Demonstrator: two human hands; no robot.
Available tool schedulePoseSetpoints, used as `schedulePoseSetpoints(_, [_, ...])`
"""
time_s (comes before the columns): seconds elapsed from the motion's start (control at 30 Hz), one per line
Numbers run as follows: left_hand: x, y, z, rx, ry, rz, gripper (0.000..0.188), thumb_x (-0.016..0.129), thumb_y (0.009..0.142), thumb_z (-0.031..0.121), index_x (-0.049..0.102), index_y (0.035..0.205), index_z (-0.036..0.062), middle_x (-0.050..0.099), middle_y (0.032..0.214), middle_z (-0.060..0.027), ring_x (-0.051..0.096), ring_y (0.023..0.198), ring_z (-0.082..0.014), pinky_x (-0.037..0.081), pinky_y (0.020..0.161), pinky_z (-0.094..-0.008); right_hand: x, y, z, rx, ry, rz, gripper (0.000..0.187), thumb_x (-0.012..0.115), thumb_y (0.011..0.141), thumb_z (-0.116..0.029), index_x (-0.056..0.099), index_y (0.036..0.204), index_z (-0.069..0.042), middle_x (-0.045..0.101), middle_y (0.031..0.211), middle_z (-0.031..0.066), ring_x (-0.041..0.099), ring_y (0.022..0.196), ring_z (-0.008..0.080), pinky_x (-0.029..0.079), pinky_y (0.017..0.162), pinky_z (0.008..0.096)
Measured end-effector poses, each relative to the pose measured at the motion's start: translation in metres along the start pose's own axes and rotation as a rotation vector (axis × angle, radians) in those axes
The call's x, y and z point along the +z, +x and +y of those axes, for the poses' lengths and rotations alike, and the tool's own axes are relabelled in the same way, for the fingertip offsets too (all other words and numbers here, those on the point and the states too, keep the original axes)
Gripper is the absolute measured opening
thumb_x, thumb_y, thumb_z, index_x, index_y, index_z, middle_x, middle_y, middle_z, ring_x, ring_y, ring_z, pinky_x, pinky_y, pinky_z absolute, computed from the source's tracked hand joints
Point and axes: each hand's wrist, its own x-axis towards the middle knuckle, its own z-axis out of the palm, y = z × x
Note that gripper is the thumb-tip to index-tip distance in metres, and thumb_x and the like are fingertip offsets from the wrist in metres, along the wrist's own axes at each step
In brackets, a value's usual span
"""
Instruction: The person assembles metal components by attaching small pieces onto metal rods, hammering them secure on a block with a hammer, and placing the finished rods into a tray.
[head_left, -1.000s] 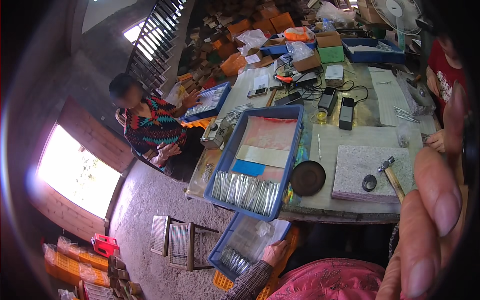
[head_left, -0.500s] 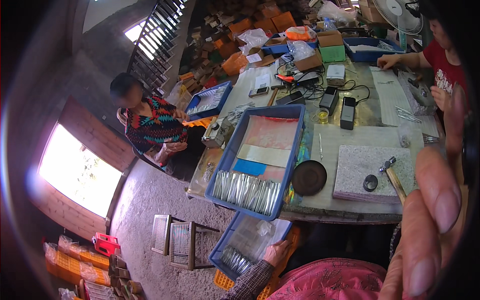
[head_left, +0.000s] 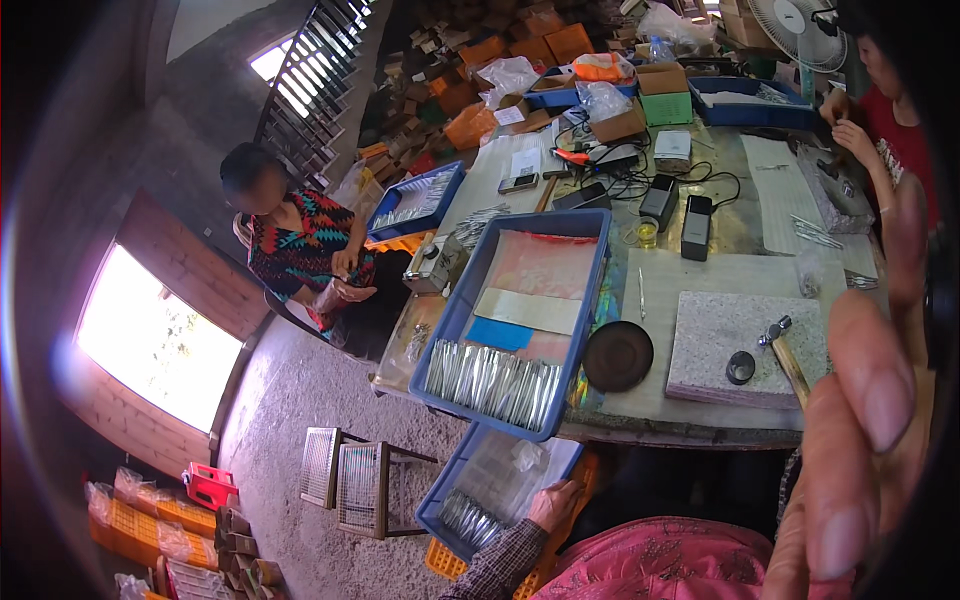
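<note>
"What's moved?"
"Red-shirted co-worker's hands (head_left: 853,138), now closer together, right of the big tray (head_left: 597,250)."
"Ours?"
"Left hand (head_left: 550,507) rests on the small tray (head_left: 505,465) below it; right hand (head_left: 847,460), rightward. Can't tell either's grip."

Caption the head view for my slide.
Left hand at the rim of the lower blue tray, right hand close to the camera.

Around lower centre, two blue rectangular plastic trays (head_left: 599,262) (head_left: 438,532) are sitting; at right, one wooden-handled metal hammer (head_left: 790,368); lower left, two mesh-topped stools (head_left: 320,468) (head_left: 360,490).
</note>
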Motion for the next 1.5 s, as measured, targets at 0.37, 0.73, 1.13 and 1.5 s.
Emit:
schedulePoseSetpoints(0.37, [0.030, -0.002, -0.051, 0.781, 0.914, 0.583, 0.020, 0.057, 0.094, 0.024, 0.063, 0.104, 0.0080, 0.064, 0.092, -0.0189, 0.063, 0.083, -0.0400, 0.051, 0.068, -0.0462, 0.008, 0.000, 0.002, 0.034, 0.069, -0.019, 0.069, 0.044, 0.101, -0.042, 0.002, 0.153, -0.031, 0.040, 0.124, 0.0113, 0.055, 0.111, 0.0420, 0.047, 0.081, 0.0766])
schedulePoseSetpoints(0.73, [-0.008, -0.005, 0.004, -0.063, 0.007, -0.013, 0.022, 0.057, 0.094, 0.025, 0.064, 0.107, 0.0089, 0.065, 0.094, -0.0183, 0.064, 0.085, -0.0393, 0.052, 0.071, -0.0460, 0.017, -0.003, 0.003, 0.058, 0.125, -0.031, 0.068, 0.042, 0.102, -0.042, 0.000, 0.154, -0.033, 0.039, 0.126, 0.0111, 0.055, 0.113, 0.0427, 0.046, 0.082, 0.0783])
schedulePoseSetpoints(1.13, [-0.041, -0.004, 0.016, -0.030, -0.033, 0.019, 0.022, 0.056, 0.091, 0.018, 0.063, 0.107, 0.0048, 0.065, 0.092, -0.0178, 0.065, 0.085, -0.0369, 0.052, 0.076, -0.0429, -0.002, -0.011, 0.029, -0.215, -0.366, 0.192, 0.098, 0.075, 0.085, -0.018, 0.004, 0.151, -0.006, 0.042, 0.118, 0.0166, 0.061, 0.102, 0.0325, 0.064, 0.061, 0.0494])
schedulePoseSetpoints(1.5, [-0.049, 0.005, 0.026, 0.205, 0.098, 0.154, 0.019, 0.058, 0.090, 0.014, 0.063, 0.107, 0.0077, 0.062, 0.087, -0.0148, 0.064, 0.079, -0.0354, 0.053, 0.068, -0.0435, -0.049, -0.051, 0.028, -0.206, -0.773, 0.502, 0.064, 0.079, 0.079, -0.030, 0.049, 0.121, 0.008, 0.056, 0.090, 0.0111, 0.065, 0.069, 0.0198, 0.056, 0.047, 0.0282])
